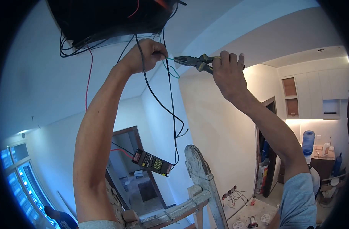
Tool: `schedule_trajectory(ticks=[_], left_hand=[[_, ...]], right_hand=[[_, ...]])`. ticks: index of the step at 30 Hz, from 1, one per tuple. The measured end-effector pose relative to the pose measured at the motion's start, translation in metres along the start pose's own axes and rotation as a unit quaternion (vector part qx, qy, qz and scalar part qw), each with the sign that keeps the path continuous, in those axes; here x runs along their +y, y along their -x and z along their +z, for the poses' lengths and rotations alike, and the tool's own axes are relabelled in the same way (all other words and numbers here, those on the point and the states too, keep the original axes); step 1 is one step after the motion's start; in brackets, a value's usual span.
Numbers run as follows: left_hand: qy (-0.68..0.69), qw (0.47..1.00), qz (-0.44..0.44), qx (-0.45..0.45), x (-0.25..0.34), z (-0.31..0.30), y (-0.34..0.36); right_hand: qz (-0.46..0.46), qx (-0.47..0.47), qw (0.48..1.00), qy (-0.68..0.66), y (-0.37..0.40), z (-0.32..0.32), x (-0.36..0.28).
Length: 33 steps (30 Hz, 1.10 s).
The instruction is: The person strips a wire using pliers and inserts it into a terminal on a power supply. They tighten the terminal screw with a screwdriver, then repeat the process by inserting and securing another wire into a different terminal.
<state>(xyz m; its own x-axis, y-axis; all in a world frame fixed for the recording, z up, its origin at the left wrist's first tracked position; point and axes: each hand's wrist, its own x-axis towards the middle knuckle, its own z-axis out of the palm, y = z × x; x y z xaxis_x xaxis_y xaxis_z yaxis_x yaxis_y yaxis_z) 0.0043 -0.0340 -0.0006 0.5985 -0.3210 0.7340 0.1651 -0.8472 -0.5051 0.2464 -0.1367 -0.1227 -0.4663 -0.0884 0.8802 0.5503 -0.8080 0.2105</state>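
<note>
Up near the ceiling, my left hand (pixel 147 55) pinches a thin green wire (pixel 173 72), part of which loops down below the fingers. My right hand (pixel 231 74) is closed around the handles of a pair of combination pliers (pixel 193 61) with black and yellow grips. The jaws point left, and their tip meets the green wire close to my left fingertips. Black cables (pixel 153 89) hang past my left wrist from the dark ceiling opening (pixel 109 23). Lower down, a power supply unit (pixel 152 163) dangles from black and red wires.
A worn wooden stepladder (pixel 199 171) stands right below me. One red wire (pixel 90 76) hangs at the left. Loose wires (pixel 235 195) stick out low on the wall. Farther right are white cabinets (pixel 308 91) and a blue water bottle (pixel 308 142) on a counter.
</note>
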Motion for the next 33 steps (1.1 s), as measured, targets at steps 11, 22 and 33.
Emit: schedule_trajectory(ticks=[11,22,33], left_hand=[[0.012,0.999,-0.032,-0.002,-0.002,0.003,0.002],[0.006,0.997,-0.030,0.075,-0.006,0.014,0.018],[0.021,0.989,-0.088,0.120,0.002,0.027,0.038]], right_hand=[[-0.010,-0.010,0.989,-0.145,0.006,0.021,0.011],[0.034,-0.221,0.957,-0.184,0.011,-0.007,-0.010],[0.044,-0.283,0.930,-0.229,0.006,-0.006,-0.023]])
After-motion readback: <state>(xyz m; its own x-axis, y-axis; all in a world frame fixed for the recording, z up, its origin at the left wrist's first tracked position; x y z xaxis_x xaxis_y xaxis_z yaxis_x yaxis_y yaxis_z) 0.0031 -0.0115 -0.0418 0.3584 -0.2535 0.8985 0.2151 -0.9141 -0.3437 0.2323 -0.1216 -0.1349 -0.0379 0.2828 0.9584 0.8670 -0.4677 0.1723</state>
